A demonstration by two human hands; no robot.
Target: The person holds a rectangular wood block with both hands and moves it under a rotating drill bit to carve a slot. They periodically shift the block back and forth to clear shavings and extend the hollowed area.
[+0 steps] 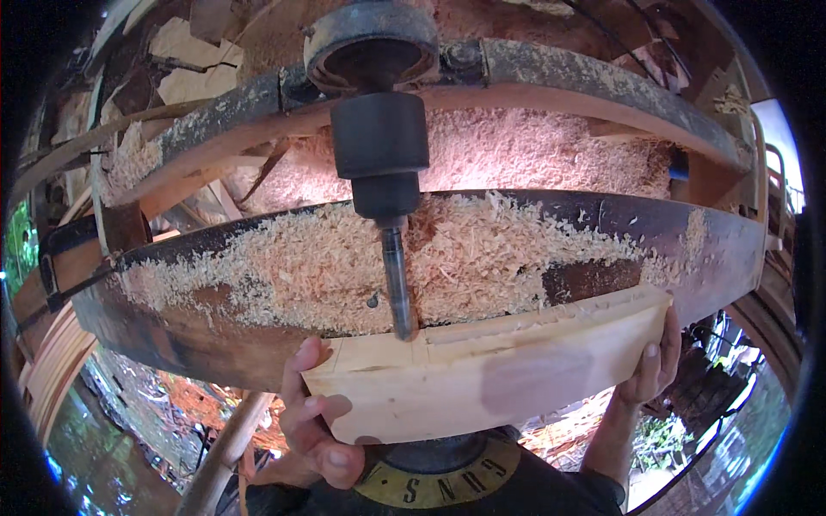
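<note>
Both hands' fingers [303,413] [651,370] gripping pale board [486,374], shavings [465,254] across dark table [723,254], sawdust [533,155] piled behind

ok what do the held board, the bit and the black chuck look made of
Board: bare pale wood, matte, with grain-like streaks and a ragged cut along the top.
Bit: probably steel, grey with a dull sheen.
Chuck: likely metal, smooth and dark; whether coated, I can't tell.

board [482,378]: left grip [311,421] at its left end, right grip [651,376] at right end; drill bit [396,279] at top edge, left of middle; shavings [327,267] behind, on bench [198,348].
</note>
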